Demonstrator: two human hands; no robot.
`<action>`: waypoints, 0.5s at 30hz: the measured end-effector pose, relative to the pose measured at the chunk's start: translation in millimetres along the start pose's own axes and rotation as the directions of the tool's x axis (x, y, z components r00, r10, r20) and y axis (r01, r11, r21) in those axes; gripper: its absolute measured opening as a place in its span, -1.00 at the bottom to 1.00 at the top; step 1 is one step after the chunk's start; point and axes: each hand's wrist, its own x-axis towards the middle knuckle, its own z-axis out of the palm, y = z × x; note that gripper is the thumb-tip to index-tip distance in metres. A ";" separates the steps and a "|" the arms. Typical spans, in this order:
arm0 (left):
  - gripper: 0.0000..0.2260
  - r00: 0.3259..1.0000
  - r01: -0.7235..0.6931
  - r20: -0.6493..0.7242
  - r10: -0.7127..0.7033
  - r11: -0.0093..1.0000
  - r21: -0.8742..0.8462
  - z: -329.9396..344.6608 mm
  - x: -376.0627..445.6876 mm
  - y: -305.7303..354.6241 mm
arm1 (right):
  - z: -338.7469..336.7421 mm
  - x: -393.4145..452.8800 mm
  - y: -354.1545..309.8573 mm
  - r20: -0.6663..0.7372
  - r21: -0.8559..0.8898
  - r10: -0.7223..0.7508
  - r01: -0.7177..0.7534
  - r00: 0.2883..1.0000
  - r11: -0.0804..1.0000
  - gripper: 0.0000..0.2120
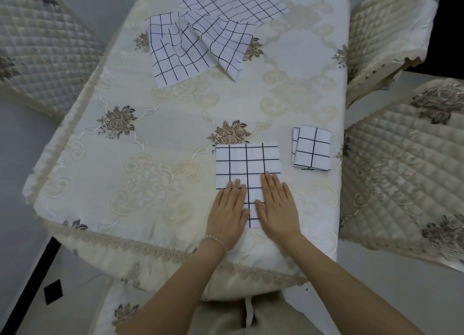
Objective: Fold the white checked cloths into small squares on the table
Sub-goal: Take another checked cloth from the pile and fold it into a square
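A white checked cloth (247, 162), partly folded into a rectangle, lies flat near the table's front edge. My left hand (229, 209) rests palm down on its near left part. Beside it, my right hand (277, 204) presses flat on the near right part, fingers stretched and together. To the right sits a small folded stack of checked cloths (312, 148). At the far side lie loose checked cloths (180, 55), (226, 45), and a larger spread one (226, 0) behind them.
The table (150, 146) wears a cream floral cover with a lace trim along the front edge. Quilted cream chairs stand at the left (42, 48), at the right (406, 168) and at the far right (386, 25).
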 end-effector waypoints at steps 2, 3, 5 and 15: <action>-0.48 1.000 -0.017 0.022 0.017 1.000 0.023 7.0 -4.0 -13.1 | 0.0 0.3 -0.2 0.006 -0.004 -0.005 0.005 1.000 1.000 -0.42; -0.47 0.999 -0.043 0.034 0.042 0.998 0.040 8.4 -6.2 -18.5 | 0.1 0.0 -0.2 0.007 -0.004 -0.008 0.008 1.000 1.000 -0.42; -0.47 0.997 -0.071 0.045 0.069 0.996 0.058 9.0 -6.6 -22.6 | -0.8 0.2 -0.2 0.014 -0.011 -0.009 0.009 1.000 1.000 -0.41; -0.87 0.868 -0.410 -0.209 0.450 0.888 0.209 -15.1 -40.8 -45.9 | -4.3 -0.9 -2.2 0.041 -0.011 0.003 -0.003 0.999 1.000 -0.40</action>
